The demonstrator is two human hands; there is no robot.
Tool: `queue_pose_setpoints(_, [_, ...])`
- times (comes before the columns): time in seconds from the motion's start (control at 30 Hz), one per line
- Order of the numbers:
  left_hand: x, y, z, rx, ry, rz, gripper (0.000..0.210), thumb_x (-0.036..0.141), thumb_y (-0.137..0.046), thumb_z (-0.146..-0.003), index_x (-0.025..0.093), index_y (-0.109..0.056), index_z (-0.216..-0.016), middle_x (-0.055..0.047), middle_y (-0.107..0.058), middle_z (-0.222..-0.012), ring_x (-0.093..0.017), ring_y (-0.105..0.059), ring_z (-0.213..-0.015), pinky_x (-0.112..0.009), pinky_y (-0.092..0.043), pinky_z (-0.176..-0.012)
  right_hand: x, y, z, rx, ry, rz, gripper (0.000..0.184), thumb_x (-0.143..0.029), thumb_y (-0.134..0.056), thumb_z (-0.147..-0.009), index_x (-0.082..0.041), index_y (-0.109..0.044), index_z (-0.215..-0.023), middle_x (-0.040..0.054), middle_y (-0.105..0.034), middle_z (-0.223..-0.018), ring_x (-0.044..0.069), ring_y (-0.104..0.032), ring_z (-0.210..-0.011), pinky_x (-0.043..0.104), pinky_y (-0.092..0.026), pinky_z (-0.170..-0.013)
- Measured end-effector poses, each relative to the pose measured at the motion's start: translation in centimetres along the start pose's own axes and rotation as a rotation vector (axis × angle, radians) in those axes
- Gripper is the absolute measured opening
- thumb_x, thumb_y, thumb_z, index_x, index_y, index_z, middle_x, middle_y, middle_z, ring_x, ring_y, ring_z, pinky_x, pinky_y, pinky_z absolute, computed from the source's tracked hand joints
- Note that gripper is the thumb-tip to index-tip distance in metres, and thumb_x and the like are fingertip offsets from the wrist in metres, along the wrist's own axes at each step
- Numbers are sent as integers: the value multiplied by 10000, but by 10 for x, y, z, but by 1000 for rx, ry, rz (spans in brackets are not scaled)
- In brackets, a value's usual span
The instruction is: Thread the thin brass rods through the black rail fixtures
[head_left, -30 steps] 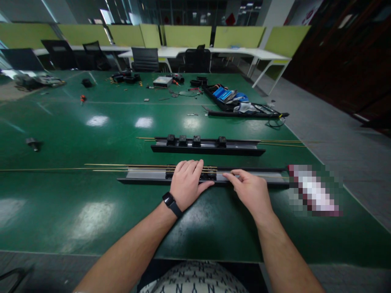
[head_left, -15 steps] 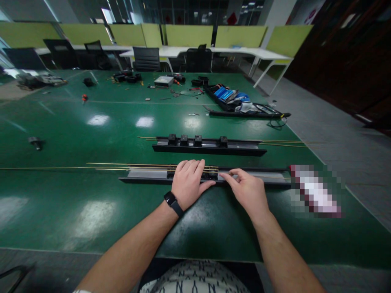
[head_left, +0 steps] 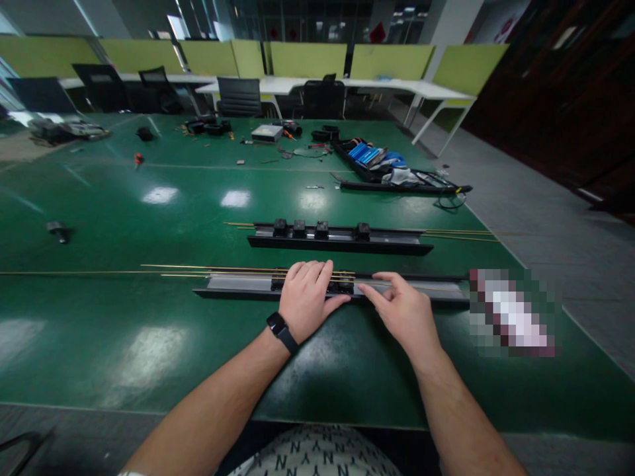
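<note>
A long black-edged channel (head_left: 238, 283) with a pale inner face lies across the table before me. My left hand (head_left: 307, 284) is closed over a black block (head_left: 341, 283) in its middle, fingers over the far side and thumb along the near edge. Thin brass rods (head_left: 183, 267) run under these fingers and stick out to the left. Just right of the block, my right hand (head_left: 401, 307) hovers over the channel with thumb and index finger apart. A thin rod (head_left: 431, 287) passes by its fingers toward the right end.
Beyond lies a second channel (head_left: 342, 248) with several black blocks and rods. Farther back are a black frame (head_left: 401, 187) with a blue item (head_left: 367, 155) and a silver box (head_left: 268, 133). A dark metal part (head_left: 58, 231) sits at left. A pixelated patch covers the right end.
My right thumb and index finger have parted from a pinch. One rod's left end has slid slightly to the right. My left hand has stayed in place.
</note>
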State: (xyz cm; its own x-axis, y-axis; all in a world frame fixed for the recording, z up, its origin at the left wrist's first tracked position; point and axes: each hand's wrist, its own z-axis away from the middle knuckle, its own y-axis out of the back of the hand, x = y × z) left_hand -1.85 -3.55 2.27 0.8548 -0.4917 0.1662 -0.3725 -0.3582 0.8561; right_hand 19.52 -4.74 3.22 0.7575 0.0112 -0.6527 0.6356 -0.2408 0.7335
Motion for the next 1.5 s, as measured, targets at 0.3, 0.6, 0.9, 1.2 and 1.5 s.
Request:
queue_pose_setpoints(0.3, [-2,-3,2,6,-13,-8,669,635,-623,-915,135,-571,-1356,-144,-687,-1239,-304,-620,-1170,-469,-415,-1070,1,-5,-3,14,58,61,520,-711,-584,-889,-235,-796,-892,17,-680,-614,186,-626,-572,302,-407,-619])
queue_pose_setpoints(0.6, [-1,-1,0,-1,-10,-7,675,633,-622,-917,119,-575,-1352,-148,-688,-1238,-307,-619,-1158,-473,-412,-1069,10,7,-5,-22,-22,46,524,-722,-653,-827,-220,-770,-923,-11,-624,-539,183,-597,-515,307,-412,-594])
queue_pose_setpoints(0.9, [-1,-3,1,15,-5,-3,674,633,-630,-911,128,-575,-1354,-145,-690,-1240,-303,-623,-1171,-473,-417,-1066,-5,-6,-2,-1,20,25,502,-712,-632,-856,-232,-773,-899,1,-657,-590,176,-607,-543,299,-404,-600])
queue_pose_setpoints(1.2, [-2,-2,2,3,-17,0,679,628,-639,-907,138,-571,-1372,-155,-683,-1250,-310,-620,-1160,-477,-421,-1071,7,7,-6,41,21,126,566,-754,-600,-844,-226,-805,-860,43,-707,-636,212,-652,-582,326,-423,-627])
queue_pose_setpoints(1.5, [-1,-2,1,3,0,-2,684,630,-645,-902,124,-576,-1357,-146,-687,-1248,-300,-622,-1168,-471,-418,-1073,4,2,-3,31,34,96,541,-724,-684,-807,-226,-767,-1002,-5,-658,-582,189,-632,-560,304,-424,-606])
